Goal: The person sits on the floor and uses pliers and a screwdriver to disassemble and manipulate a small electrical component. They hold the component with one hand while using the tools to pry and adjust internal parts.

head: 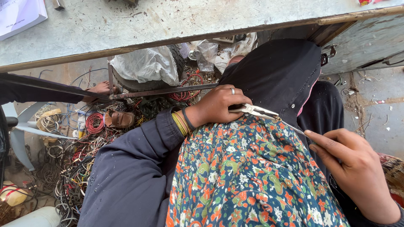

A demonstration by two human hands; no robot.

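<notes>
— Right, left hand (219, 105) first: what's it doing?

— Fingers curled and pressed together around the handles of a pair of pliers (259, 112). Ring on one finger, yellow and dark bangles (182, 122) at the wrist, navy sleeve (126, 168) behind. The pliers lie across the lap, on the floral cloth (248, 176), tips pointing toward the right hand (353, 168).

— And the right?

— Thumb and forefinger pinch the end of a thin wire (292, 127). The other fingers are folded under. The wire runs from the pliers' tips to that pinch, taut by the look of it. Whether the tips bite the wire I cannot tell; too small.

— Surroundings?

— A black garment (277, 71) sits above the floral cloth. A worn metal table (168, 21) spans the top, its near edge running just above the hands, with white papers (19, 14) at its far left corner. Below that edge: a white plastic bag (147, 65), a rusty metal bar (164, 91), a brown sandal (120, 119), a red wire coil (95, 122) and a heap of tangled cables (67, 176) on the ground to the left. Another person's hand (101, 89) rests near the bar's left end.
</notes>
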